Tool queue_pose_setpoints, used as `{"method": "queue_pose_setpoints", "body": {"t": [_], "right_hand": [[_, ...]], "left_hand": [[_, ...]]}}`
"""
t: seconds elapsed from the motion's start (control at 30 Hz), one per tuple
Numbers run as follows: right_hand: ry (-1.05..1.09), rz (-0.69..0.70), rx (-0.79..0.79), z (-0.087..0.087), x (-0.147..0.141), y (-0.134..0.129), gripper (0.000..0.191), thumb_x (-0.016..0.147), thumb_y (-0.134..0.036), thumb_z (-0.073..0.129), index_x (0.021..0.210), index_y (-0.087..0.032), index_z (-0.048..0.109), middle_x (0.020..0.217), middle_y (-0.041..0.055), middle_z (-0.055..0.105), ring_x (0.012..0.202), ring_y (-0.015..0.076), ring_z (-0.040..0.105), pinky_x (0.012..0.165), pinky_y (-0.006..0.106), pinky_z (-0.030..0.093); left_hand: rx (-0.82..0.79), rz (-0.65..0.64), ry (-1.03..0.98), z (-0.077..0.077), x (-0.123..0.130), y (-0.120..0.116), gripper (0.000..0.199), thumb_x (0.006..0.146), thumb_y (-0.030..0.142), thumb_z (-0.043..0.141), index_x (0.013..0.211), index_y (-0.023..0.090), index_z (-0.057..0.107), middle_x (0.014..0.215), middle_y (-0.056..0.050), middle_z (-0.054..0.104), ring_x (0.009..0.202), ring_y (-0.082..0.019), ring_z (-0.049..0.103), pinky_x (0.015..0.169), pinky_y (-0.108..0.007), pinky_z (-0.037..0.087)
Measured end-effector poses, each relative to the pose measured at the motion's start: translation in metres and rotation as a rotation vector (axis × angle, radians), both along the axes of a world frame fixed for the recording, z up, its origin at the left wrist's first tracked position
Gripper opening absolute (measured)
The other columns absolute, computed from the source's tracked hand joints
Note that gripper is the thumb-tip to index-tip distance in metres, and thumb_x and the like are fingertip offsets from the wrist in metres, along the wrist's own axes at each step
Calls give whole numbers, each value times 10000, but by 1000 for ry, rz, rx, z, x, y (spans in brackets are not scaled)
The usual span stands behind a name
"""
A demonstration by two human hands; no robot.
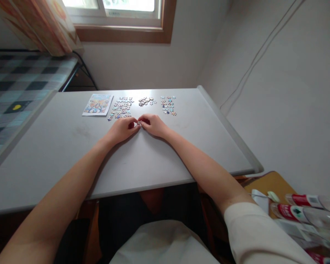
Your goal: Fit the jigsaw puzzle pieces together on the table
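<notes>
My left hand (123,129) and my right hand (153,124) meet at the middle of the white table (148,161), fingertips almost touching. Pinched between them is a small jigsaw puzzle piece (139,123), mostly covered by the fingers; whether it is one piece or two joined I cannot tell. Just beyond my left hand, puzzle pieces lie spread in rows (123,106). A heaped pile of pieces (146,101) sits behind both hands, and another loose group (168,105) lies past my right hand. At the left rests a printed picture sheet (98,105) in blue and orange.
Raised edging runs along the table's right side (228,128). A bed with a checked cover (30,77) stands to the left, beneath a patterned curtain (44,22). At lower right, plastic bottles (297,212) lie by a wooden stool (275,183).
</notes>
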State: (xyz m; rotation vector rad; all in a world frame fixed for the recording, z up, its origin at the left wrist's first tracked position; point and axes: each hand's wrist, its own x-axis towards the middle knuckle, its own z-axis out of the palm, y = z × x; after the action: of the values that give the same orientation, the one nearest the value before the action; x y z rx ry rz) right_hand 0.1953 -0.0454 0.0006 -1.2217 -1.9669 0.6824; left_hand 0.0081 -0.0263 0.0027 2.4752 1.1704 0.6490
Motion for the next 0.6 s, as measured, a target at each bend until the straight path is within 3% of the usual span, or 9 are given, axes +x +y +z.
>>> {"method": "queue_pose_setpoints", "body": {"t": [0.6], "right_hand": [[-6,-3,-8,1,-1,-1,237,832,-178,502,954,-122,698,854,42,690,754,110,562,766,235,431]], "left_hand": [[-16,-1,1,3,0,-2,294,823,423,539,811,157,663,602,4,550,554,-112,447,549,-238,306]]}}
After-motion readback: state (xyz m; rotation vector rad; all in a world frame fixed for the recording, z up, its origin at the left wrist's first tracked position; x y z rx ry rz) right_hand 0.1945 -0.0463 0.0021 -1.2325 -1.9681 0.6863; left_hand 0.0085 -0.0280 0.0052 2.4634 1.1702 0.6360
